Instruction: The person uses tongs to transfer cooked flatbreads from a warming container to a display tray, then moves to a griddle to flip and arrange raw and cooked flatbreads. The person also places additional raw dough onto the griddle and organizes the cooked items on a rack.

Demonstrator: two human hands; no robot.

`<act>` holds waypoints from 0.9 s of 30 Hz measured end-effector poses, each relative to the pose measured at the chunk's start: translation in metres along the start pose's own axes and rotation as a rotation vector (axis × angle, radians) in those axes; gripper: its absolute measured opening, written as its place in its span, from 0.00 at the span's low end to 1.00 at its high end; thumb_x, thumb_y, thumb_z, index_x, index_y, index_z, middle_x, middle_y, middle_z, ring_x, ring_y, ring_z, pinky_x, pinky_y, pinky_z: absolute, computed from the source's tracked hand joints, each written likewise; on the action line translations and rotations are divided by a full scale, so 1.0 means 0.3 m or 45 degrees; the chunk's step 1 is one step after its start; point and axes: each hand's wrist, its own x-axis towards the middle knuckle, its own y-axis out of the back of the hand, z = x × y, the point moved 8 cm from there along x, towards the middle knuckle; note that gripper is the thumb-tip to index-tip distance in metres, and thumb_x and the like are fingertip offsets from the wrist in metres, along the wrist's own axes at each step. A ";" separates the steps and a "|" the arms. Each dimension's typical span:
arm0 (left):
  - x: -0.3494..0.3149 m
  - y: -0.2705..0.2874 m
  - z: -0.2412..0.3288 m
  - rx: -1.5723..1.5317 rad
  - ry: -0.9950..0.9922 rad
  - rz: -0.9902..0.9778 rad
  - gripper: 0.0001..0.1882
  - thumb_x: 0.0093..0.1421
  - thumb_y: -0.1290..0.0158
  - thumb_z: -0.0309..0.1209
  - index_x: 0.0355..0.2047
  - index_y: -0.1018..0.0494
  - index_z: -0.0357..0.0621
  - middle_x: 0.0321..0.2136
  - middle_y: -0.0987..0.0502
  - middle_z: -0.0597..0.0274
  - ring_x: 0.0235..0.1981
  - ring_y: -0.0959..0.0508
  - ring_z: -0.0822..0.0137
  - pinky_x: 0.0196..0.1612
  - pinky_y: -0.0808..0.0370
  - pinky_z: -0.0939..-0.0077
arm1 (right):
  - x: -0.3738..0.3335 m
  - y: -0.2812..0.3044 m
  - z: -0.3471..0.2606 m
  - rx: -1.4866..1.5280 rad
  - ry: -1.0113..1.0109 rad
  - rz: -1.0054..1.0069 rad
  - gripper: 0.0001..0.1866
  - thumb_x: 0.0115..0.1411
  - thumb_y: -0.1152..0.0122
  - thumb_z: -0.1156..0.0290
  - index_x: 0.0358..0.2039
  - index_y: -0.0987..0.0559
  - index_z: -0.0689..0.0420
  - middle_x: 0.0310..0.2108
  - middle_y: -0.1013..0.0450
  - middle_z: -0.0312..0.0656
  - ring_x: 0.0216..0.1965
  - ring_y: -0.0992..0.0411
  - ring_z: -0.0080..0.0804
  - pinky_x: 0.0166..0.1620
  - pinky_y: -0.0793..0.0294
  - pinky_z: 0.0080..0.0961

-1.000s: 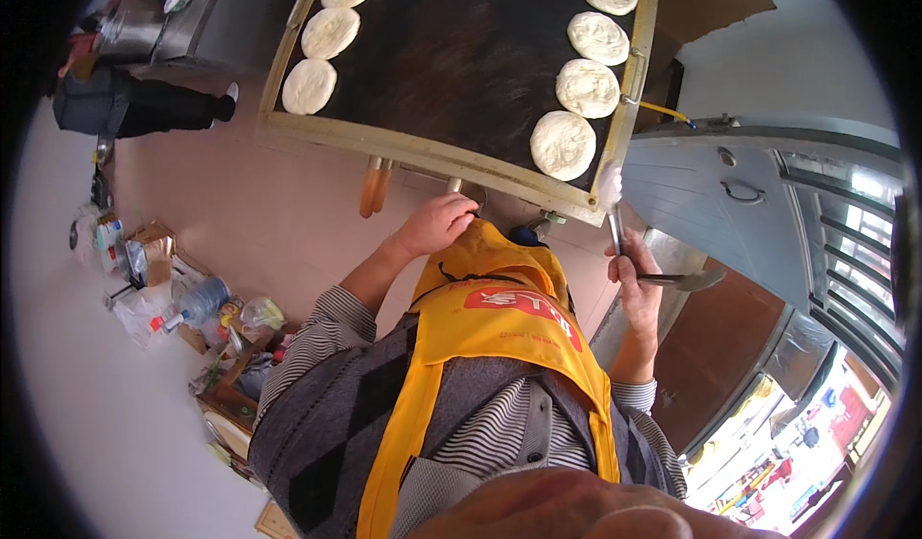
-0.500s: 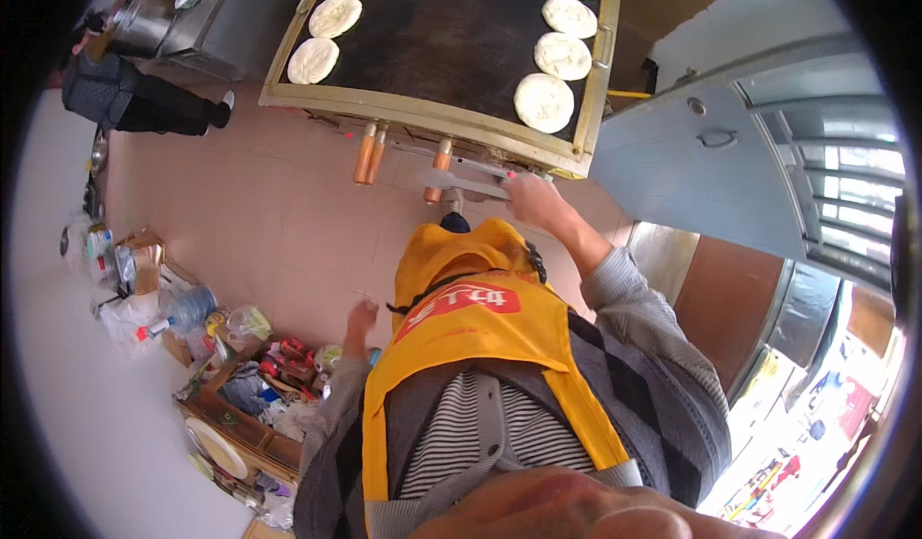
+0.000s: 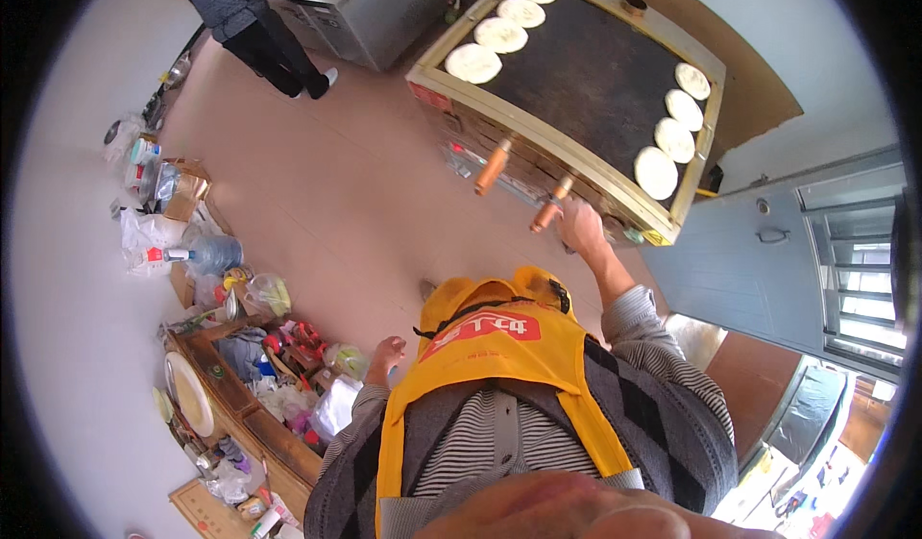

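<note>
My right hand point(image 3: 582, 226) is at the front of a flat griddle point(image 3: 586, 68), beside a wooden handle point(image 3: 547, 214) that sticks out from it. Its fingers are curled, and whatever they grip is hidden. A second wooden handle point(image 3: 493, 168) juts out farther left. Pale round flatbreads point(image 3: 656, 173) lie in a row along the griddle's right edge, and another row of flatbreads point(image 3: 473, 63) lines its left edge. Low at my left side, my left hand point(image 3: 386, 356) hangs loosely open with nothing visible in it, away from the griddle.
A person point(image 3: 254, 25) stands at the far left by a metal cabinet point(image 3: 360, 15). Along the left wall are a water jug point(image 3: 213, 254), bags, boxes and a cluttered wooden shelf point(image 3: 279, 433). A blue-grey door point(image 3: 768, 241) with a barred window stands at the right.
My view has swung left, so the griddle sits farther right and tilted. The flat grey metal tool that was in my right hand no longer shows. That hand is now beside the wooden handle.
</note>
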 end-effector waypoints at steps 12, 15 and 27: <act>0.047 0.100 -0.760 0.387 -0.133 -0.338 0.17 0.49 0.39 0.36 0.39 0.23 0.42 0.36 0.20 0.50 0.44 0.20 0.51 0.46 0.23 0.57 | 0.017 -0.552 -0.704 0.068 0.687 -0.294 0.11 0.58 0.45 0.65 0.35 0.23 0.59 0.32 0.23 0.53 0.35 0.24 0.56 0.39 0.23 0.46; 0.040 0.122 -0.831 0.425 -0.153 -0.358 0.17 0.51 0.39 0.37 0.38 0.23 0.42 0.35 0.20 0.50 0.42 0.20 0.50 0.45 0.23 0.57 | 0.065 -0.498 -0.849 0.005 0.635 -0.386 0.12 0.58 0.45 0.64 0.36 0.21 0.58 0.32 0.23 0.52 0.35 0.24 0.55 0.39 0.23 0.47; 0.294 0.409 -1.026 -0.244 0.576 -0.277 0.17 0.55 0.43 0.41 0.38 0.22 0.41 0.37 0.20 0.48 0.42 0.21 0.47 0.46 0.24 0.56 | 0.700 -0.598 -1.183 -0.237 0.812 -0.583 0.13 0.58 0.45 0.65 0.35 0.20 0.61 0.37 0.22 0.51 0.42 0.23 0.49 0.41 0.22 0.43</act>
